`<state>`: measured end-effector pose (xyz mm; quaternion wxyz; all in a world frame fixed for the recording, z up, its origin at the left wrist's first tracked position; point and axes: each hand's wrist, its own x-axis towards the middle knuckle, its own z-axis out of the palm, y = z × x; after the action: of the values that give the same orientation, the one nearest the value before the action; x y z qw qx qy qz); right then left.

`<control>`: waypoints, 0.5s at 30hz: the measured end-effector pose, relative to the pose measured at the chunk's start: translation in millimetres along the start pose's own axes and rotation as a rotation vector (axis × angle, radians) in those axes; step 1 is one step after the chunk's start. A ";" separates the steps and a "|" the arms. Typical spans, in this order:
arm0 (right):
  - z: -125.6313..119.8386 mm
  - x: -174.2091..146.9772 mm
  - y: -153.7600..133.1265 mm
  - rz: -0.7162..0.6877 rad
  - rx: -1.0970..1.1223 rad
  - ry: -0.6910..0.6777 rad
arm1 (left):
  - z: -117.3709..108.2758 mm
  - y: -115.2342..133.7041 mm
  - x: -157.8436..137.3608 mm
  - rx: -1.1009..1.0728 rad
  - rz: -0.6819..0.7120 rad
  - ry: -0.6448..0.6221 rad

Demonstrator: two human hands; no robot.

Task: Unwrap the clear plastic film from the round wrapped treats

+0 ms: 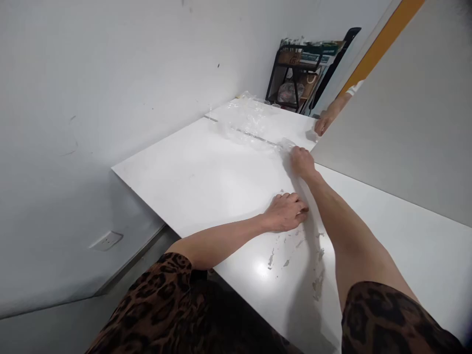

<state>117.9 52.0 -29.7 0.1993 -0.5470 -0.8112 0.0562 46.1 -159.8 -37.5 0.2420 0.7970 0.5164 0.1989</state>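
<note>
My left hand (285,212) rests on the white tabletop (177,172) with its fingers curled and pressed together; whatever is under the fingertips is hidden. Farther out, my right hand (302,161) is closed at the end of a crumpled sheet of clear plastic film (250,118). The film spreads from that hand to the left, over a seam in the tabletop. Grey peeled patches (319,282) and small flakes mark the white surface nearer to me, below my left hand.
A pale upright panel (401,113) rises on the right. Past its edge, another person's hand (323,122) touches the far tabletop. A black rack (293,73) holding boxes and bags stands behind. A white wall (110,73) with a socket (106,241) borders the left.
</note>
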 end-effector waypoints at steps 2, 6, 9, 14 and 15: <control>-4.7 -7.2 15.8 0.070 0.119 0.121 | -0.6 -1.4 0.4 -0.068 -0.016 0.011; -31.2 -64.1 37.3 0.138 0.312 0.324 | -1.2 -2.3 3.7 -0.530 -0.121 0.171; -51.2 -131.1 31.1 0.082 0.422 0.436 | -4.0 3.6 4.0 -1.044 -0.219 0.257; -63.2 -219.9 -7.9 -0.066 0.426 0.420 | -9.3 14.0 -1.5 -1.557 -0.224 0.186; -64.2 -229.4 -15.2 -0.056 0.475 0.403 | -10.2 14.4 -2.4 -1.581 -0.246 0.194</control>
<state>203.4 -170.9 -26.3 0.4801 -0.4624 -0.7342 0.1291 49.9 -165.2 -20.9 0.7086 0.3067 0.3256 0.5457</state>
